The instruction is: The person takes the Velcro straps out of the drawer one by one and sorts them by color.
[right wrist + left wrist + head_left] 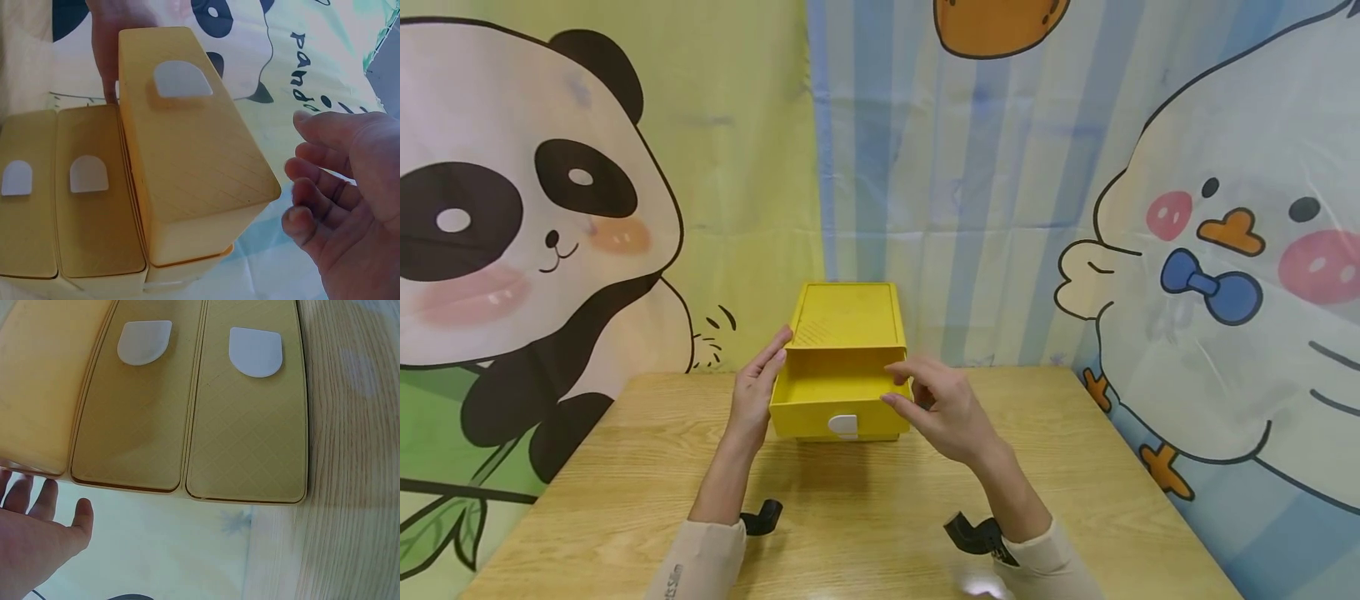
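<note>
Over on the left, the left hand point(754, 396) had its fingers out straight along the side of the yellow cabinet point(850, 308), apparently touching, gripping nothing! Centre stage, on the bench point(850, 517), the cabinet's top drawer point(805, 421) jutted toward the person, white tab point(842, 422) facing front, while the two lower drawers point(250, 437) sat flush. And here was the crux: that drawer lay squarely between the hands, its front's long axis running crosswise, left to right, so sliding it, I'd judge, hung on both flanks. Left looked the nearer! Out right, the right hand point(943, 408) waited just beside the front corner, thumb and loosely bent fingers parted, nothing held, a gap showing in the right wrist view.
</note>
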`<state>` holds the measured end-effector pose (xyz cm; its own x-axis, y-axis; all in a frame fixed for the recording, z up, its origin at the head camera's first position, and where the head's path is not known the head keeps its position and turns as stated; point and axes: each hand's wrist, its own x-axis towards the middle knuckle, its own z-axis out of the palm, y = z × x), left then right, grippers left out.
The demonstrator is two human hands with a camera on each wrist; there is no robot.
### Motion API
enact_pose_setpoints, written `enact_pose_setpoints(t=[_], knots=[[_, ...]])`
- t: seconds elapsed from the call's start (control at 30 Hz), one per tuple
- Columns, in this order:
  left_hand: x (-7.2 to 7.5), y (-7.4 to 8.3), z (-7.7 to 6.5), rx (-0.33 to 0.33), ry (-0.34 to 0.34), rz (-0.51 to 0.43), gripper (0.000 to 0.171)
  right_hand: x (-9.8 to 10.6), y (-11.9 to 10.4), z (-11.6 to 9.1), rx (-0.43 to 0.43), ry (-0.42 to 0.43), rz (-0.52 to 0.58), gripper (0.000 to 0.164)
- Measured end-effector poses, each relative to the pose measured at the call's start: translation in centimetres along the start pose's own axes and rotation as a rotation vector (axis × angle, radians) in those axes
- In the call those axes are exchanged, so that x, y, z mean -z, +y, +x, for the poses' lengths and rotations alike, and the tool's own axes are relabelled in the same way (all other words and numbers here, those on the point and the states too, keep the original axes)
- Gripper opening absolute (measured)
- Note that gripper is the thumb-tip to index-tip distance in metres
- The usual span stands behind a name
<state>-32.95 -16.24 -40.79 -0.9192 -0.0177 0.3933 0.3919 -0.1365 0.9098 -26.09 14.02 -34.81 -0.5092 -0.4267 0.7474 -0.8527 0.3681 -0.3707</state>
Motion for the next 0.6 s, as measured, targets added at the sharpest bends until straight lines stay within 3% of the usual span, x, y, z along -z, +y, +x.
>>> enact_pose_setpoints(t=[0.27,0.4,0.6], knots=[[0.0,-0.1,0.1,0.004,0.004,0.002,0.048,-0.1,-0.4,-0.2,-0.031,-0.061,0.073,0.022],[0.1,-0.2,0.1,0.009,-0.001,0.007,0.048,-0.4,-0.7,-0.4,-0.021,-0.136,0.102,0.014],[0.0,-0.2,0.0,0.015,0.004,-0.005,0.048,-1.4,-1.4,-0.4,-0.024,-0.232,0.05,0.013]])
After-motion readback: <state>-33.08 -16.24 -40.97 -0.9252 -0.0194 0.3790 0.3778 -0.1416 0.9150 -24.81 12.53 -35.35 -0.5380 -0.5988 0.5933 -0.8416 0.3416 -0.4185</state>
